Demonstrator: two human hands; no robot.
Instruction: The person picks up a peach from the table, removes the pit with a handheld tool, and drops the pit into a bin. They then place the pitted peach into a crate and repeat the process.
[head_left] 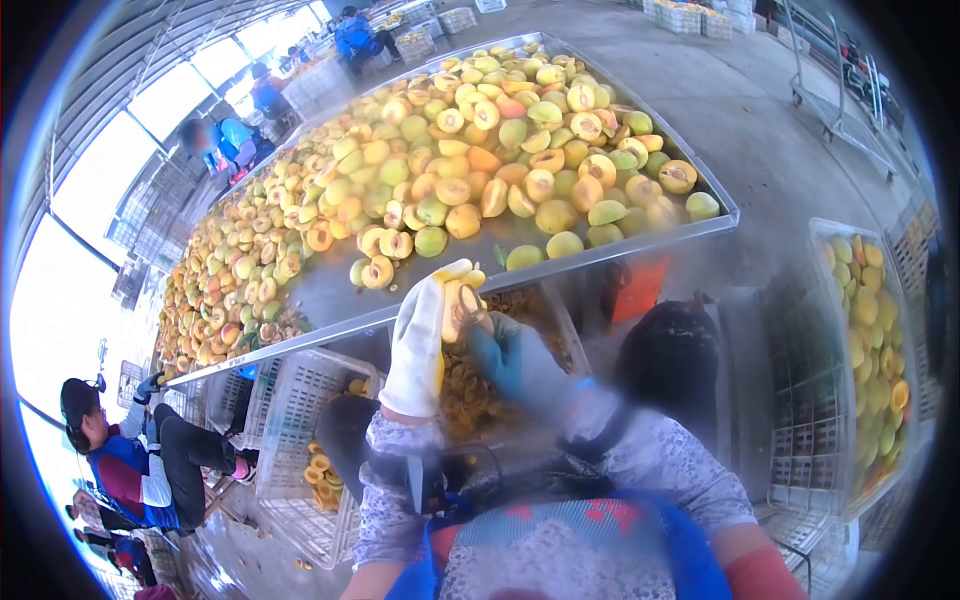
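Note:
My left hand (425, 335), in a white and yellow glove, is closed around a halved fruit (463, 308) whose cut face shows brown. My right hand (510, 355), in a blue-green glove, is pressed against the right side of that fruit; its fingers are blurred, and any tool in them cannot be made out. Both hands are just in front of the near edge of a metal table (620, 244) heaped with halved yellow-green fruits (540, 185). Below them, a container (562, 325) holds a mass of brownish-yellow pieces (480, 400).
White crates (290, 405) stand at lower left, one with fruit halves. At right, a tall crate (822, 370) holds yellow-green fruit. A seated person (120, 460) is at far left, others behind the table. A wheeled cart (850, 130) stands upper right, an orange object (638, 285) under the table.

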